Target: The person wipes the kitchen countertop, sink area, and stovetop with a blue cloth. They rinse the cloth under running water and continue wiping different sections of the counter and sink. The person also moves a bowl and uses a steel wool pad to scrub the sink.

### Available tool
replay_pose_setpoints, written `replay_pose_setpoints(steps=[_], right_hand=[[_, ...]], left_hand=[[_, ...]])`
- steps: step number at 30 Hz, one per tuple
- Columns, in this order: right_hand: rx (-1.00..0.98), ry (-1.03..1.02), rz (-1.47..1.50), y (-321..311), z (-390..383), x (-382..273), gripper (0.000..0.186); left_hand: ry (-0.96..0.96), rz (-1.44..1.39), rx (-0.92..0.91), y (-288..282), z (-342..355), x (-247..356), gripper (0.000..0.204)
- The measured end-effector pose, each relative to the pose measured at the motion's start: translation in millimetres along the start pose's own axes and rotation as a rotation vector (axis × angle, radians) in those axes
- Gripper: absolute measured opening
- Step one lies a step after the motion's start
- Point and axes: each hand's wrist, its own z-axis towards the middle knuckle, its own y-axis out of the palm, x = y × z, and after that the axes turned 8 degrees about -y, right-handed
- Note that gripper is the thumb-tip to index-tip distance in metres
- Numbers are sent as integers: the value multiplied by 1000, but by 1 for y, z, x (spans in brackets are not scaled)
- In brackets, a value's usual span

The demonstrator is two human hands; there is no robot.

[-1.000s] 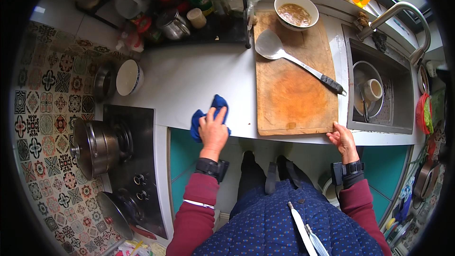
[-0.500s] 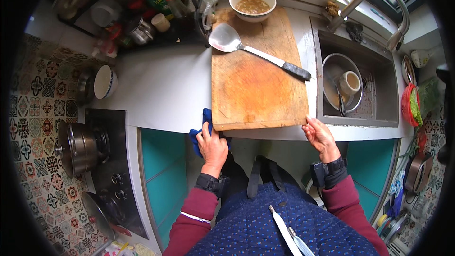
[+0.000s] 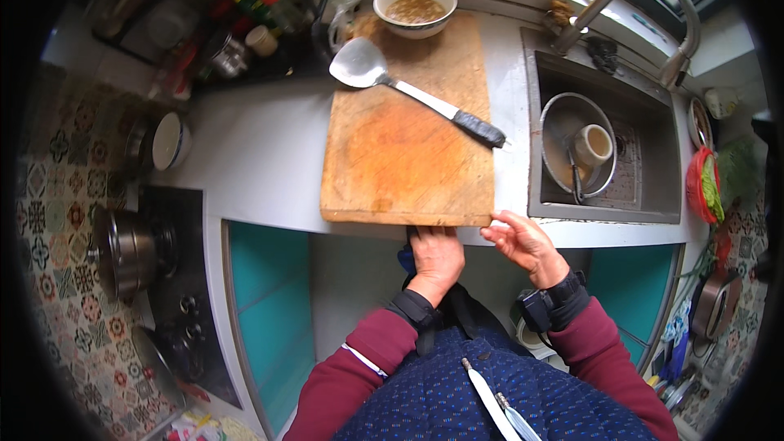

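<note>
A wooden cutting board (image 3: 408, 159) lies on the white counter, its front edge reaching the counter's edge. My left hand (image 3: 437, 260) is at the middle of that front edge, fingertips hidden behind it. A dark blue cloth (image 3: 406, 258) shows beside these fingers, mostly covered by the hand. At the board's front right corner, my right hand (image 3: 529, 247) grips the wood with its fingertips. Across the board lies a metal spatula (image 3: 420, 98) with a black handle end. A white bowl (image 3: 415, 31) of brownish food stands on the board's far end.
To the right is a sink (image 3: 645, 188) holding a metal basin (image 3: 555, 147) with a cup-like vessel (image 3: 594, 145), under a curved faucet (image 3: 686, 16). A pot (image 3: 131, 253) is by the stove at left. Bottles (image 3: 273, 0) and a white bowl (image 3: 169, 140) stand at the back left.
My left hand has moved right with the blue cloth, from the board's left corner to the middle of its front edge. My right hand stays at the right corner, its fingers slightly looser.
</note>
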Motion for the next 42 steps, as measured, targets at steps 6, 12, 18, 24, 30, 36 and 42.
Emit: replay_pose_setpoints(steps=[6, 12, 18, 24, 30, 36, 42], right_hand=[[-46, 73, 9, 9, -3, -12, 14], [66, 92, -37, 13, 17, -7, 10], [131, 90, 79, -1, 44, 18, 21], [99, 138, -30, 3, 42, 8, 26], [-259, -64, -306, -20, -18, -64, 34], [-53, -305, -456, -165, -88, -151, 28], [133, -239, -294, -274, -113, -148, 21]], left_hand=[[127, -353, -213, 26, 5, 56, 32], [235, -529, -258, 55, -5, 85, 36], [293, -489, -296, 63, -2, 102, 38], [304, -442, -317, 72, -13, 104, 41], [153, -724, -507, 40, 10, 109, 45], [-219, -452, -150, -26, -19, 96, 59], [-349, 3, -253, -2, -21, 132, 80]])
